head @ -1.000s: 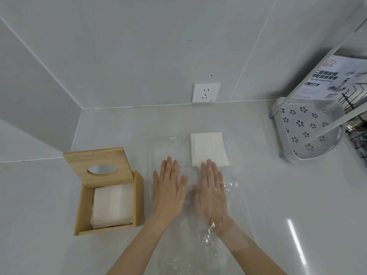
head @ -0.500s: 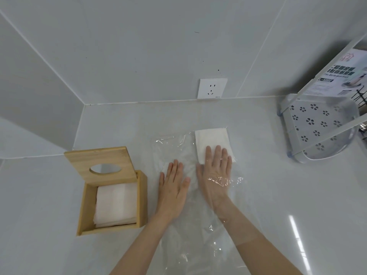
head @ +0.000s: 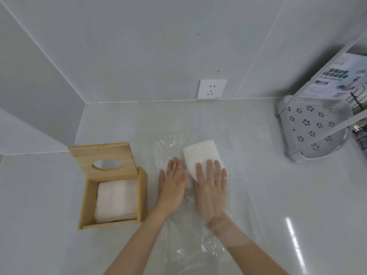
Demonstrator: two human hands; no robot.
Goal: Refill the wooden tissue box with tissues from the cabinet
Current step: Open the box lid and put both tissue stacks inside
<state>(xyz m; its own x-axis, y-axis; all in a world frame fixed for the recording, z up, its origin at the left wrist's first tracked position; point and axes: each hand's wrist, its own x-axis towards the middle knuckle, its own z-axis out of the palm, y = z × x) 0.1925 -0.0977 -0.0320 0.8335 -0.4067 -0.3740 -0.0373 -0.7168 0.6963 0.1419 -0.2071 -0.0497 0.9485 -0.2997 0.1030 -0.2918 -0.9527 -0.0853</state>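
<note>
A wooden tissue box (head: 143,197) stands on the counter at the left, its lid (head: 103,161) with an oval hole tipped back. A stack of white tissues (head: 117,201) fills it. To its right lies a clear plastic bag (head: 168,145), flattened, with a small wad of white tissues (head: 198,155) at its far end. My right hand (head: 211,187) is inside the bag, flat, fingers straight, fingertips lying on the wad. My left hand (head: 172,185) presses flat on the bag beside it, fingers straight.
A white wall socket (head: 211,88) sits above the counter's back edge. At the right stands a white perforated corner tray (head: 311,126) on a rack, with a printed card (head: 335,80) and black wire (head: 357,104) behind it. Walls close in at the left.
Both hands have slid away from me along the bag. The right hand went from just short of the tissue wad to lying on it, and the wad has tilted.
</note>
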